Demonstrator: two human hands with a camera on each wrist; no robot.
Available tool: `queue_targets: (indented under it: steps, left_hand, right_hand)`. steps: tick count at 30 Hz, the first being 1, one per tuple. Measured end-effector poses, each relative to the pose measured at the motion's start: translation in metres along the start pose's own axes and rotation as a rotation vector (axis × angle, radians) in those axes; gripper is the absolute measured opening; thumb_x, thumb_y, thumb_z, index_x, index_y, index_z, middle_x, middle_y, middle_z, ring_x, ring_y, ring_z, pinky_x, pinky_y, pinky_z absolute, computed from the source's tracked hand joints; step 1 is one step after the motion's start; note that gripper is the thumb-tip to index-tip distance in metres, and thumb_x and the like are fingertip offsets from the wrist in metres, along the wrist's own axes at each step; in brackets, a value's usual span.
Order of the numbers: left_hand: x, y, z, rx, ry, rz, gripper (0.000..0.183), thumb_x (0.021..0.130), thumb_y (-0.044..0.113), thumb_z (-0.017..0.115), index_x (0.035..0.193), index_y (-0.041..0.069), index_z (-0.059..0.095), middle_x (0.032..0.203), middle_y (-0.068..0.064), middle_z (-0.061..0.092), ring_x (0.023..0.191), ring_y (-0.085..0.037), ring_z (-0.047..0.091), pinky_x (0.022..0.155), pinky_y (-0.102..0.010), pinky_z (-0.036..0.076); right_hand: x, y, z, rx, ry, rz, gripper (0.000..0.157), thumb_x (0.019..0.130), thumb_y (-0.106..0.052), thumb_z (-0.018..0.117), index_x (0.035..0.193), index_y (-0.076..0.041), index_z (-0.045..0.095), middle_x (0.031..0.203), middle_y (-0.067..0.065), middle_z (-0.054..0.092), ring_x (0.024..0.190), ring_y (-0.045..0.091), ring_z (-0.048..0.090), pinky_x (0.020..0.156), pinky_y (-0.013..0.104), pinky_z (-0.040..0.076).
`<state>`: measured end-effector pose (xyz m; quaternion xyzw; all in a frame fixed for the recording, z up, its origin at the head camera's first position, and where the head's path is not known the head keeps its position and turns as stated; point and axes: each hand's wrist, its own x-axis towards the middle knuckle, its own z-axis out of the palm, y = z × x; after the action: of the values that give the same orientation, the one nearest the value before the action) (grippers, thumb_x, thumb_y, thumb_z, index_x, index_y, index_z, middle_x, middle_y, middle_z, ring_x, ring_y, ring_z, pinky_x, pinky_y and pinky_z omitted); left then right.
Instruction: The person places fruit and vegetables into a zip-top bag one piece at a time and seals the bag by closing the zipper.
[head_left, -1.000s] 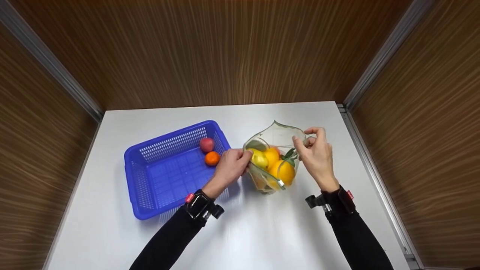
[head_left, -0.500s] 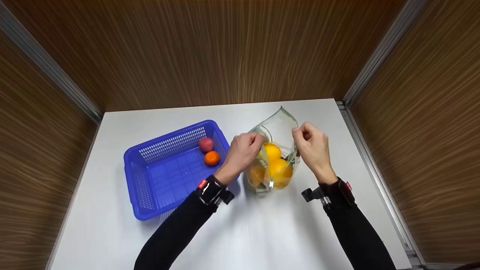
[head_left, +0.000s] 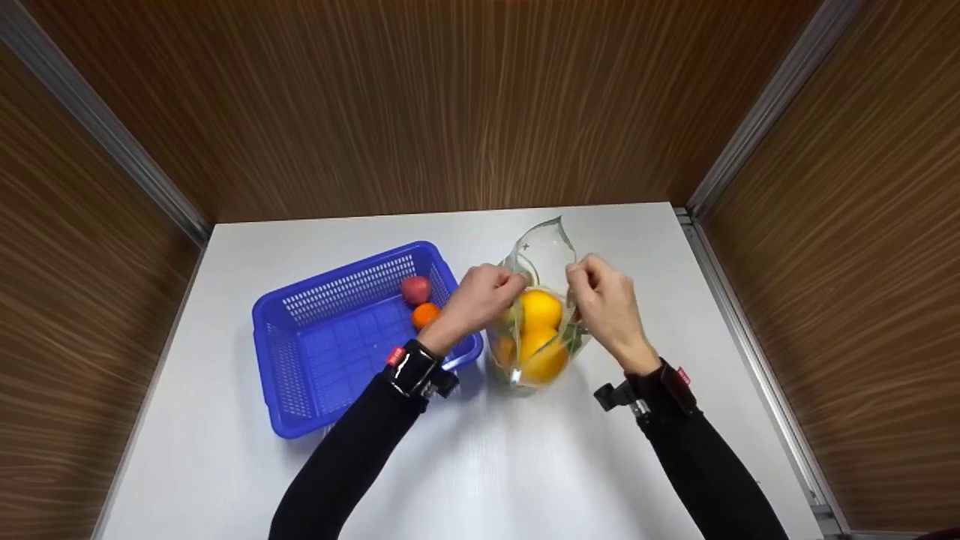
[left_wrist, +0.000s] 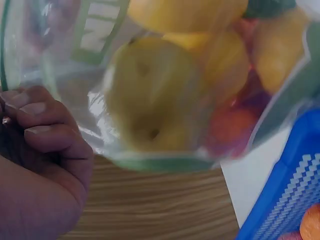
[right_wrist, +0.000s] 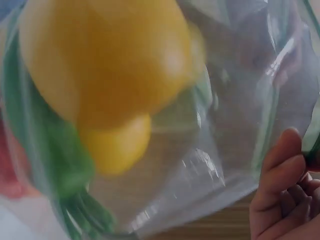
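Both hands hold up the rim of a clear zip bag [head_left: 551, 251] with green edging. My left hand [head_left: 478, 304] grips its left side with curled fingers, and my right hand [head_left: 607, 304] pinches the right side. The bag's mouth gapes between them. Inside, two round yellow-orange fruits [head_left: 541, 309] lie uppermost. Through the plastic, the left wrist view shows a yellow-green fruit [left_wrist: 155, 95] and a red one [left_wrist: 230, 127], partly blurred. A green leafy piece [right_wrist: 65, 155] presses against the bag wall in the right wrist view.
A blue perforated basket [head_left: 337, 271] stands left of the bag, its right end close to my left hand. In it lie a red fruit [head_left: 415, 289] and a small orange fruit [head_left: 425, 315]. Wood-grain panels [head_left: 450, 112] enclose the white table [head_left: 525, 480] at back and sides.
Both hands have come closer together, the right moving left and the left moving up and right. The bag's mouth has narrowed, and the right fingers have curled onto its edge.
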<state>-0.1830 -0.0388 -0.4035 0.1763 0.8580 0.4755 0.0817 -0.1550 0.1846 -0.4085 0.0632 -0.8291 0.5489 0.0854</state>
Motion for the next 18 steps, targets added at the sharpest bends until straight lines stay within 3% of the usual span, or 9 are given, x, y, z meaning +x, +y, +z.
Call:
queue_targets:
  steps: [3, 5, 7, 10, 14, 18]
  left_hand:
    - [0.002, 0.000, -0.001, -0.052, 0.087, -0.006, 0.043, 0.099, 0.024, 0.054, 0.058, 0.022, 0.043, 0.055, 0.011, 0.037, 0.054, -0.008, 0.036, 0.053, -0.023, 0.026]
    - [0.003, -0.004, -0.004, -0.059, 0.164, -0.043, 0.043, 0.097, 0.024, 0.055, 0.057, 0.022, 0.042, 0.056, 0.010, 0.036, 0.055, -0.010, 0.035, 0.054, -0.025, 0.024]
    - [0.002, -0.012, -0.006, -0.040, 0.199, -0.085, 0.044, 0.098, 0.025, 0.055, 0.057, 0.021, 0.041, 0.056, 0.010, 0.035, 0.056, -0.011, 0.034, 0.054, -0.025, 0.023]
    - [0.000, -0.022, -0.006, -0.013, 0.185, -0.116, 0.047, 0.101, 0.029, 0.054, 0.056, 0.021, 0.041, 0.056, 0.009, 0.037, 0.057, -0.012, 0.035, 0.054, -0.026, 0.024]
    - [-0.003, -0.029, -0.005, -0.018, 0.146, -0.108, 0.051, 0.105, 0.041, 0.050, 0.058, 0.021, 0.045, 0.058, 0.008, 0.041, 0.059, -0.013, 0.040, 0.056, -0.028, 0.028]
    - [-0.006, -0.036, -0.009, -0.032, 0.160, -0.120, 0.057, 0.108, 0.049, 0.043, 0.058, 0.021, 0.043, 0.058, 0.007, 0.040, 0.057, -0.013, 0.038, 0.056, -0.029, 0.028]
  right_hand:
    - [-0.001, -0.003, 0.002, 0.026, 0.058, -0.012, 0.028, 0.107, -0.017, 0.055, 0.083, -0.001, 0.061, 0.064, 0.008, 0.060, 0.044, 0.014, 0.056, 0.042, 0.025, 0.048]
    - [0.001, 0.001, -0.001, 0.032, 0.132, -0.002, 0.028, 0.106, -0.015, 0.056, 0.082, -0.001, 0.061, 0.061, 0.006, 0.059, 0.041, 0.013, 0.054, 0.040, 0.021, 0.045]
    - [0.002, 0.009, -0.004, 0.025, 0.175, 0.014, 0.029, 0.106, -0.013, 0.057, 0.081, 0.000, 0.060, 0.058, 0.004, 0.057, 0.039, 0.011, 0.052, 0.038, 0.019, 0.041]
    - [0.002, 0.018, -0.006, 0.015, 0.172, 0.034, 0.031, 0.106, -0.014, 0.056, 0.080, 0.000, 0.059, 0.057, 0.002, 0.057, 0.039, 0.011, 0.052, 0.039, 0.019, 0.041]
    - [0.002, 0.023, -0.007, 0.016, 0.163, 0.032, 0.031, 0.106, -0.015, 0.055, 0.078, -0.002, 0.057, 0.057, 0.002, 0.058, 0.040, 0.011, 0.053, 0.040, 0.021, 0.044]
    - [0.002, 0.020, -0.009, 0.039, 0.178, 0.018, 0.031, 0.106, -0.013, 0.054, 0.077, -0.002, 0.056, 0.057, 0.002, 0.059, 0.040, 0.010, 0.053, 0.039, 0.021, 0.044]
